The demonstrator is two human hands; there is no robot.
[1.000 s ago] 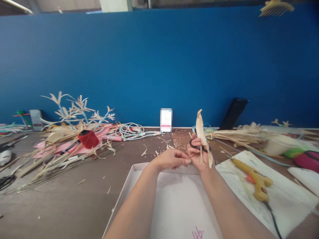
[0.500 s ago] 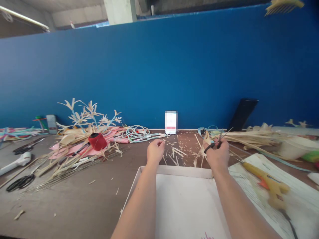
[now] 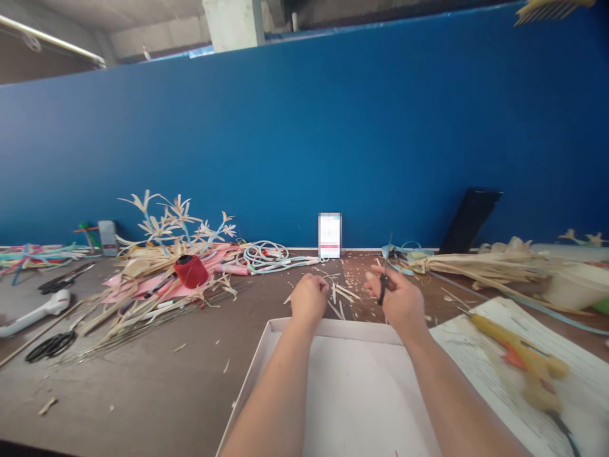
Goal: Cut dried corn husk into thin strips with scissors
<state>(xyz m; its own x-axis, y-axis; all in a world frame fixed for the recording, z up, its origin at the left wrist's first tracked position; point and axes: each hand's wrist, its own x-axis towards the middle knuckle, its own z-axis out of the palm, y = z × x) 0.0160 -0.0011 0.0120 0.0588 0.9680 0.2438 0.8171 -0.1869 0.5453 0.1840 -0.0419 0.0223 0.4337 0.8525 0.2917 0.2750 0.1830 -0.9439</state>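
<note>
My right hand (image 3: 402, 298) holds a pair of black-handled scissors (image 3: 382, 287), their blades pointing up and away from me. To its left, my left hand (image 3: 308, 298) is closed in a pinch; whatever it grips, if anything, is too small to make out. Both hands are above the far edge of a shallow white box (image 3: 361, 393). Pale cut strips (image 3: 345, 292) and small shavings lie on the brown table between and behind the hands.
A yellow glue gun (image 3: 516, 346) lies on printed paper at right, near bundled pale strips (image 3: 480, 266) and a white bowl (image 3: 573, 285). At left are a red spool (image 3: 191, 271), pale craft flowers (image 3: 178, 216) and more scissors (image 3: 52, 346). A lit phone (image 3: 330, 235) leans against the blue partition.
My right hand has moved left with the scissors, closer to my left hand. The pale piece beside the right hand is no longer there. My left hand has shifted slightly right and down.
</note>
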